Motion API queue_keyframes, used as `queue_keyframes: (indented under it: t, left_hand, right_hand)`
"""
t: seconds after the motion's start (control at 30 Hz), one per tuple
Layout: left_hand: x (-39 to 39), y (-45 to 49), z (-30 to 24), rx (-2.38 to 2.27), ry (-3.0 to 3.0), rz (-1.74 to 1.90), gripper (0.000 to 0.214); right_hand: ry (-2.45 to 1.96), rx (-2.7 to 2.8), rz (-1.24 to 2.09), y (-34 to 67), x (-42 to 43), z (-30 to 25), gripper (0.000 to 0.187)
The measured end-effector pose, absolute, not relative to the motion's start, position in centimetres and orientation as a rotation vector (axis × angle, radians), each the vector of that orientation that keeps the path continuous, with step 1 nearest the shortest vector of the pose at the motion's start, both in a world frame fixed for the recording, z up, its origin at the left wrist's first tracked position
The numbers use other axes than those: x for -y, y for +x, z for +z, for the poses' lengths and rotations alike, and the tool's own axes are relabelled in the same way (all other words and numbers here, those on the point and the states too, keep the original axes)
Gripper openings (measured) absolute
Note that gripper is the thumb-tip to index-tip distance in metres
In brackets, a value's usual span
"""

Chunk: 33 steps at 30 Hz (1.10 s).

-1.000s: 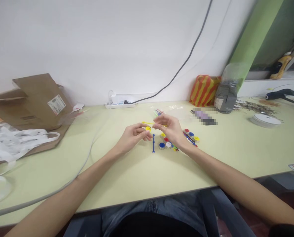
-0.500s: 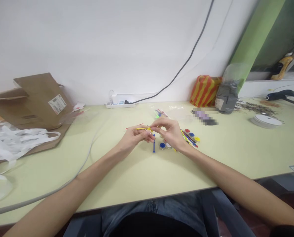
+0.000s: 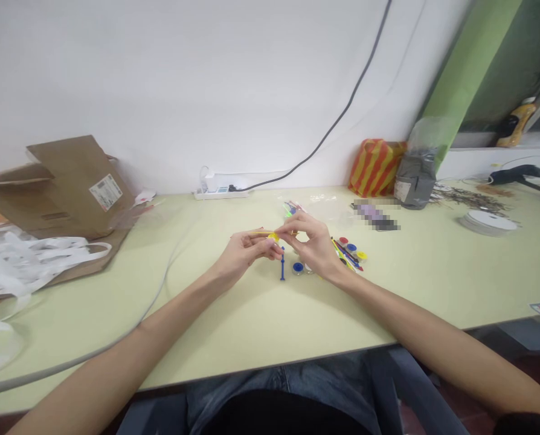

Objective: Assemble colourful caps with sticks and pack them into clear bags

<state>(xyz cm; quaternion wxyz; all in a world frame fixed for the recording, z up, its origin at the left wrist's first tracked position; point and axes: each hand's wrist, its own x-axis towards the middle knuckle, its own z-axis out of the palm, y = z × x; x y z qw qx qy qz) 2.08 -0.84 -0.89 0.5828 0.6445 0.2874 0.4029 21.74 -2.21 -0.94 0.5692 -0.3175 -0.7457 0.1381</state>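
My left hand (image 3: 243, 249) is closed, thumb and fingers holding a small round yellow piece (image 3: 274, 237) above the table. Beside it, my right hand (image 3: 314, 240) pinches a thin yellow plastic stick (image 3: 261, 232), whose length runs left over my left fingers. The stick meets the round piece at my fingertips, but I cannot tell whether they are joined. Just below lies a blue plastic stick (image 3: 282, 269), with a blue-topped round piece (image 3: 298, 267) to its right. Near my right wrist are several coloured sticks (image 3: 351, 261) and round pieces with red, blue and yellow tops (image 3: 362, 256).
A cardboard box (image 3: 80, 193) and white strapping (image 3: 34, 260) occupy the left side. A grey cable (image 3: 147, 314) crosses under my left forearm. Along the wall are a power strip (image 3: 220, 193), a striped bag (image 3: 376, 169) and a grey bag (image 3: 415, 181); a white spool (image 3: 487, 221) sits right.
The yellow stick has turned in my fingers and now shows as a thinner, flatter line over my left hand. Both hands stay almost in place.
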Motion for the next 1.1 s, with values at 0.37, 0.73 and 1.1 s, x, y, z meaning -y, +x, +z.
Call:
queue_keyframes:
  t: [0.37, 0.73, 1.1]
  left_hand:
    - [0.5, 1.8, -0.9, -0.724, 1.517, 0.984, 0.028]
    - [0.8, 0.9, 0.9, -0.769, 1.804, 1.014, 0.028]
    - [0.2, 0.9, -1.1, -0.987, 2.709, 0.831, 0.021]
  right_hand:
    - [-0.724, 1.862, 0.311, 21.7, 2.1, -0.9, 0.010]
    - [-0.734, 1.852, 0.355, 21.5, 2.4, -0.7, 0.008]
    - [-0.919, 2.064, 0.376, 22.9, 0.7, -1.5, 0.006]
